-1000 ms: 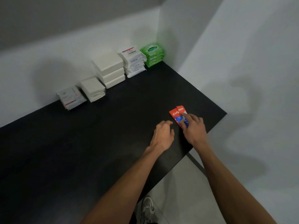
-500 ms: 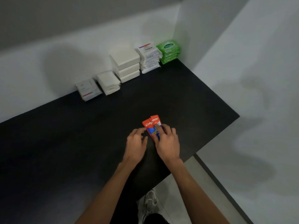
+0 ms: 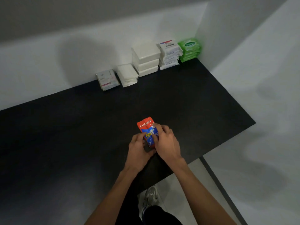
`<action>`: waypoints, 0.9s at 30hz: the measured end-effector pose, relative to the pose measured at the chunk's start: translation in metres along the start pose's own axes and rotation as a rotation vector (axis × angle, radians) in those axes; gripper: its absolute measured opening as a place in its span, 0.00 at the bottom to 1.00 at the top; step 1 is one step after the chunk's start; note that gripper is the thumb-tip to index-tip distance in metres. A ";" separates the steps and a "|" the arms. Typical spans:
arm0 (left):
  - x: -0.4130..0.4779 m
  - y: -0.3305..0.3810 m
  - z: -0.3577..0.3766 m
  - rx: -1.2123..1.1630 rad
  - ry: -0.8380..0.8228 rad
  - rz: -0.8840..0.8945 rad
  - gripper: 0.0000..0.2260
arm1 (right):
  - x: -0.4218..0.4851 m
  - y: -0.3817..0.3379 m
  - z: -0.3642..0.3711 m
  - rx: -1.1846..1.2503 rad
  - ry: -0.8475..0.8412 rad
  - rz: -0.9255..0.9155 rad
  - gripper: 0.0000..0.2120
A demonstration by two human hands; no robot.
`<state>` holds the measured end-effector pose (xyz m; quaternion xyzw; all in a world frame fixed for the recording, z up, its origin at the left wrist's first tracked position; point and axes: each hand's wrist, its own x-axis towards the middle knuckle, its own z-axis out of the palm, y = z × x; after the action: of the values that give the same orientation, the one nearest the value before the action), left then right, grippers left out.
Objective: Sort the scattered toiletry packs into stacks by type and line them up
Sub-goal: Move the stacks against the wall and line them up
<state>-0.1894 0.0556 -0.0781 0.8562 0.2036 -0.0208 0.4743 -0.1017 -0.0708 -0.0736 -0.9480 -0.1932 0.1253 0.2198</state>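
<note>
Hands, left hand (image 3: pixel 139 149) and right hand (image 3: pixel 167 142), both clasp toothpaste boxes (image 3: pixel 146 129) on table (image 3: pixel 81 127).

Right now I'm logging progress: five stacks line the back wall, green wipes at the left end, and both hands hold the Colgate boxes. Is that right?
Not quite. The head view shows the green wipes at the right end of the row, in the corner. The rest stands: five stacks along the wall, and the left hand and right hand on the Colgate boxes.

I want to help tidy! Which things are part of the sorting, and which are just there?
Sorting: toothpaste boxes under both hands; Dove pack, thin white packs, white boxes, Dove stack, green wipes along the wall.

Just there: black table, shoe.
</note>
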 end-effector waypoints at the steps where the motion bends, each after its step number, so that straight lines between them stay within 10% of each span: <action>1: 0.000 0.004 0.005 -0.002 0.018 0.002 0.33 | 0.000 0.001 -0.002 0.004 0.002 0.006 0.20; 27: 0.056 -0.074 -0.125 0.266 0.264 -0.136 0.23 | 0.096 -0.139 0.041 -0.114 -0.419 -0.417 0.43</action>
<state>-0.1846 0.2114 -0.0815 0.8909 0.3169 0.0328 0.3238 -0.0721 0.1004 -0.0592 -0.8520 -0.4318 0.2594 0.1427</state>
